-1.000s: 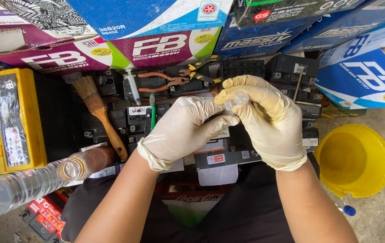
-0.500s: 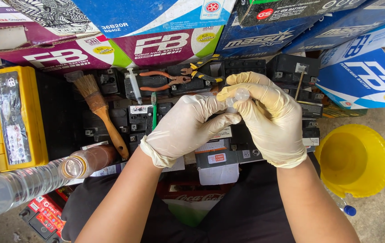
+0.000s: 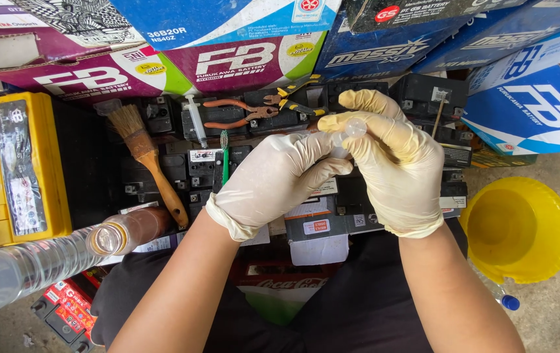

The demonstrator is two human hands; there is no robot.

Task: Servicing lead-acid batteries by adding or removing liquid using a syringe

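Both my hands wear cream latex gloves and meet over a row of small black batteries (image 3: 332, 216). My right hand (image 3: 391, 170) pinches a small clear plastic piece (image 3: 352, 129) between thumb and forefinger. My left hand (image 3: 273, 180) closes its fingertips on the lower end of the same piece; that part is hidden by my fingers.
A wooden-handled brush (image 3: 146, 157), a syringe (image 3: 196, 121), orange-handled pliers (image 3: 237, 114), yellow-handled cutters (image 3: 293, 95) and a green toothbrush (image 3: 223, 153) lie on the batteries. A yellow battery (image 3: 12, 170) sits left, a clear bottle (image 3: 38, 261) lower left, a yellow funnel (image 3: 518, 229) right, stacked boxes behind.
Both hands have stayed together on the clear piece, with only small finger shifts. The view has drifted slightly.
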